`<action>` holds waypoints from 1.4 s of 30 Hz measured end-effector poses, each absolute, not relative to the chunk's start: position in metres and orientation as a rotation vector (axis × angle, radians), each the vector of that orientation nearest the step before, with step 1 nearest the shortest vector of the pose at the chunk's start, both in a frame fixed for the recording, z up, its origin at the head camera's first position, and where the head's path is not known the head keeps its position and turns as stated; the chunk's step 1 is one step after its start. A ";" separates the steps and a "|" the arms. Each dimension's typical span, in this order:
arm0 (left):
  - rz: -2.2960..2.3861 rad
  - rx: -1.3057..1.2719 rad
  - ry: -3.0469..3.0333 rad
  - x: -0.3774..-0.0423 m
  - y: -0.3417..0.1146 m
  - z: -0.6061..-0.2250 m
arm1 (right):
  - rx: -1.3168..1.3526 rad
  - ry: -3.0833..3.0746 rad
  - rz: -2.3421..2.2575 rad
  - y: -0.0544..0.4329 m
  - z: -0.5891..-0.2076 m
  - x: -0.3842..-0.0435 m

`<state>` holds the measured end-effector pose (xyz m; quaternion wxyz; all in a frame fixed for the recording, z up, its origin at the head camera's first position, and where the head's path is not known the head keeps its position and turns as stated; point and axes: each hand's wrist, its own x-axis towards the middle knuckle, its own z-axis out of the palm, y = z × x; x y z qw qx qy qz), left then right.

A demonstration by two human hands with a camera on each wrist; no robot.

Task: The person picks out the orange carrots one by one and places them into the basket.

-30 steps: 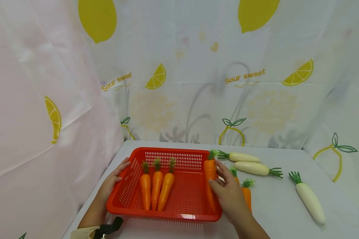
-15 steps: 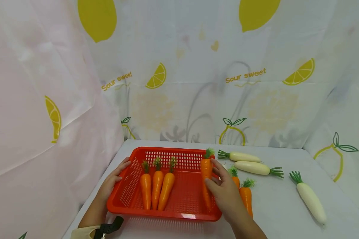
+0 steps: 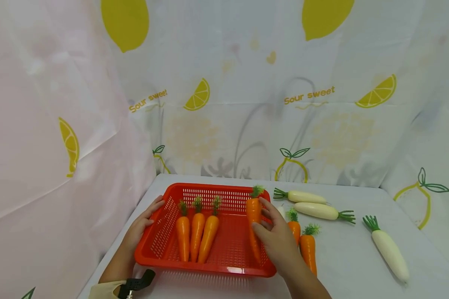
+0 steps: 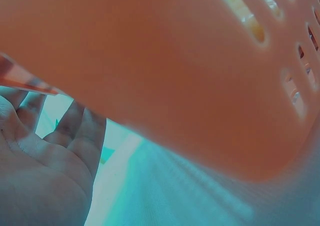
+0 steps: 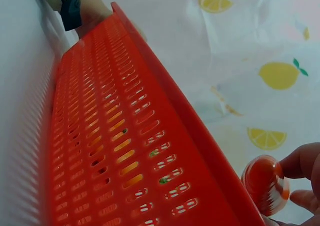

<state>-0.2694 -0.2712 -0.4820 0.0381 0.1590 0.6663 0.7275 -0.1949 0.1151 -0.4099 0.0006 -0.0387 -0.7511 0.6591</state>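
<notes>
My right hand (image 3: pixel 278 241) pinches an orange carrot (image 3: pixel 253 216) with green leaves between thumb and fingers, over the right side of a red plastic basket (image 3: pixel 194 269). In the right wrist view, that carrot (image 5: pixel 262 181) shows beside the basket's rim. My left hand (image 3: pixel 138 226) holds the basket's left rim; in the left wrist view its fingers (image 4: pixel 90 136) reach up to the rim, their tips partly hidden. Inside the basket, three carrots (image 3: pixel 197 234) lie side by side, leaves toward the back.
Two more carrots (image 3: pixel 308 251) lie on the white table right of the basket, partly behind my right hand. White radishes (image 3: pixel 316 210) lie at the back right, and another radish (image 3: pixel 390 255) rests farther right. A lemon-print curtain (image 3: pixel 224 124) surrounds the table.
My right hand has moved left with the carrot, from the basket's right edge further over its inside. The carrots on the table show more now. My left hand stays at the rim.
</notes>
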 end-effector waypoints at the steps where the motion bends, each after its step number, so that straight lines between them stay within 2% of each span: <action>1: 2.230 0.489 2.050 -0.270 -0.271 -0.482 | -0.112 -2.356 2.073 0.114 -0.410 -0.195; 21: 2.238 0.526 2.031 -0.271 -0.271 -0.483 | -0.016 -2.303 2.144 0.095 -0.410 -0.202; 42: 2.256 0.583 2.002 -0.272 -0.274 -0.485 | -0.183 -2.330 2.130 0.081 -0.408 -0.215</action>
